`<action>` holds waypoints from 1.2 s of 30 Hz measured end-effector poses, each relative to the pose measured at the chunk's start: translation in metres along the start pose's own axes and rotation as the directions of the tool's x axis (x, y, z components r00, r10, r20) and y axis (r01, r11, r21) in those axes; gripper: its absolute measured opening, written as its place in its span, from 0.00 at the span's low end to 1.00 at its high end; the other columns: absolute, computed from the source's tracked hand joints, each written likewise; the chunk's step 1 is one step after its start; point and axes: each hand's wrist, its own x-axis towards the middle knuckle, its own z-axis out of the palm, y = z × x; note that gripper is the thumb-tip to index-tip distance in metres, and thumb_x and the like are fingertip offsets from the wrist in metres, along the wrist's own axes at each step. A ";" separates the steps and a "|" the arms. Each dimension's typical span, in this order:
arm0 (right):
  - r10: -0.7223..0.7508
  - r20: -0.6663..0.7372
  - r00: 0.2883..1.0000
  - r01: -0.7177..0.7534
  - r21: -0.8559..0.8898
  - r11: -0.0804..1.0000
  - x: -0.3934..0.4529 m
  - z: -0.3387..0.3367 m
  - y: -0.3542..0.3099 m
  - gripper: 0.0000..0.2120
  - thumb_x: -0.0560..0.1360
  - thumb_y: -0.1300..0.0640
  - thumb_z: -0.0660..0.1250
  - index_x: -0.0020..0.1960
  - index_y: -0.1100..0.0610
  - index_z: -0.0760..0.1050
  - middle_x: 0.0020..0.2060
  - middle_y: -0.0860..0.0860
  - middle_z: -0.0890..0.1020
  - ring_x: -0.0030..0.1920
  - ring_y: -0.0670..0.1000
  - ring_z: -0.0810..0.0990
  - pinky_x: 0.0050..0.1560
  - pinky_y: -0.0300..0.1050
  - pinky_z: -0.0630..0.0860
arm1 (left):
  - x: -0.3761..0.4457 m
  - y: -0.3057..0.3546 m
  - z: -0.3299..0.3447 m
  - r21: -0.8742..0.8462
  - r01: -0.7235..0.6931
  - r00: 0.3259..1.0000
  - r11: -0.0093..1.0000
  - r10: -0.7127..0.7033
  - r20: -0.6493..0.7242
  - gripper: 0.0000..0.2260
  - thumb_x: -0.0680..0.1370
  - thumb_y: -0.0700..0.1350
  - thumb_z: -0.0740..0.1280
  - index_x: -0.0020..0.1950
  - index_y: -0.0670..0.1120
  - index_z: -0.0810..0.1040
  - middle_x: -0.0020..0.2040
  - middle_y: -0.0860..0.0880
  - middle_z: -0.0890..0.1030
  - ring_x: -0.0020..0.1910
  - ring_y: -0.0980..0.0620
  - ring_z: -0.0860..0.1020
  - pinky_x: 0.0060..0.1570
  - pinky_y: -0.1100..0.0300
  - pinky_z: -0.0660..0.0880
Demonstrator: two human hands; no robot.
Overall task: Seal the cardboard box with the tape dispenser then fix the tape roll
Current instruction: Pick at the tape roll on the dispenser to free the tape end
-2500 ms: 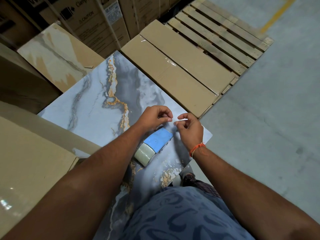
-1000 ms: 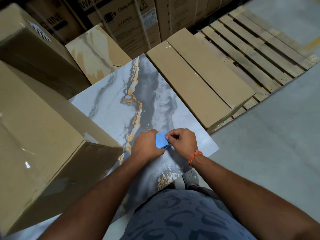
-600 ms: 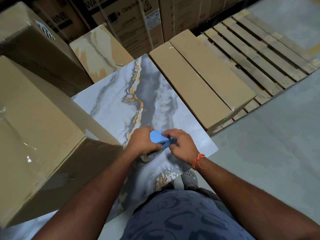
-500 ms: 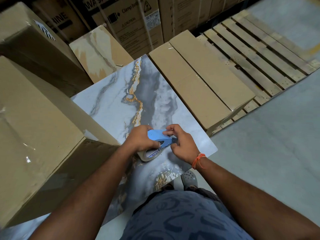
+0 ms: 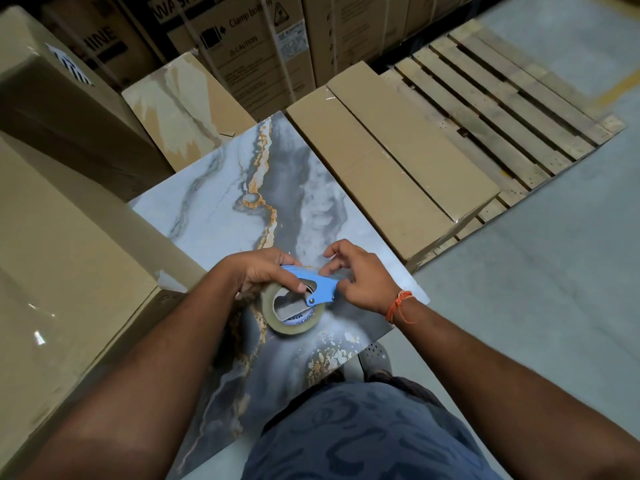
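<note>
A blue tape dispenser (image 5: 320, 287) with a clear tape roll (image 5: 289, 323) is held just above a marbled blue-grey tile (image 5: 242, 209). My left hand (image 5: 263, 270) grips the dispenser's top and the roll, thumb across the roll's open core. At the dispenser's front end my right hand (image 5: 360, 277) pinches with its fingertips; a tape end there cannot be made out. The roll stands on edge, its hole facing me. A large taped cardboard box (image 5: 62, 278) stands at my left.
Flat cardboard cartons (image 5: 391, 150) lie on a wooden pallet (image 5: 502, 98) to the right of the tile. Printed boxes (image 5: 249, 46) line the back. A second beige tile (image 5: 180, 109) leans behind. Grey concrete floor (image 5: 536, 289) spreads right; my shoe (image 5: 375, 358) shows under the tile's edge.
The dispenser was lifted off the tile and turned on edge, so the roll's hole now faces up. My left hand took hold of it; my right fingers moved to its front end.
</note>
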 end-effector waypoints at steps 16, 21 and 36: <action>-0.112 -0.191 0.975 0.095 -0.096 0.991 -0.007 0.008 -0.010 0.26 0.61 0.61 0.62 0.59 0.49 0.75 0.55 0.44 0.82 0.58 0.48 0.82 0.67 0.45 0.66 | 0.006 -0.016 0.007 0.498 -0.317 0.815 0.807 0.501 -0.293 0.24 0.64 0.49 0.82 0.58 0.53 0.82 0.48 0.50 0.85 0.46 0.53 0.82 0.46 0.60 0.77; -0.054 -0.227 0.972 0.056 0.001 0.998 -0.011 0.018 -0.010 0.25 0.63 0.66 0.62 0.58 0.50 0.74 0.57 0.45 0.84 0.53 0.35 0.80 0.60 0.41 0.73 | 0.010 -0.015 0.021 0.647 -0.243 0.715 0.723 0.584 -0.384 0.24 0.65 0.48 0.80 0.60 0.53 0.82 0.48 0.53 0.85 0.46 0.51 0.82 0.42 0.64 0.75; 0.170 -0.225 0.959 -0.102 0.285 0.953 -0.013 0.016 -0.001 0.25 0.69 0.72 0.63 0.63 0.55 0.72 0.57 0.52 0.86 0.54 0.47 0.84 0.51 0.26 0.74 | 0.018 0.013 0.044 0.811 0.016 0.796 0.585 0.483 -0.364 0.26 0.64 0.55 0.80 0.59 0.49 0.80 0.51 0.48 0.84 0.47 0.47 0.81 0.42 0.56 0.77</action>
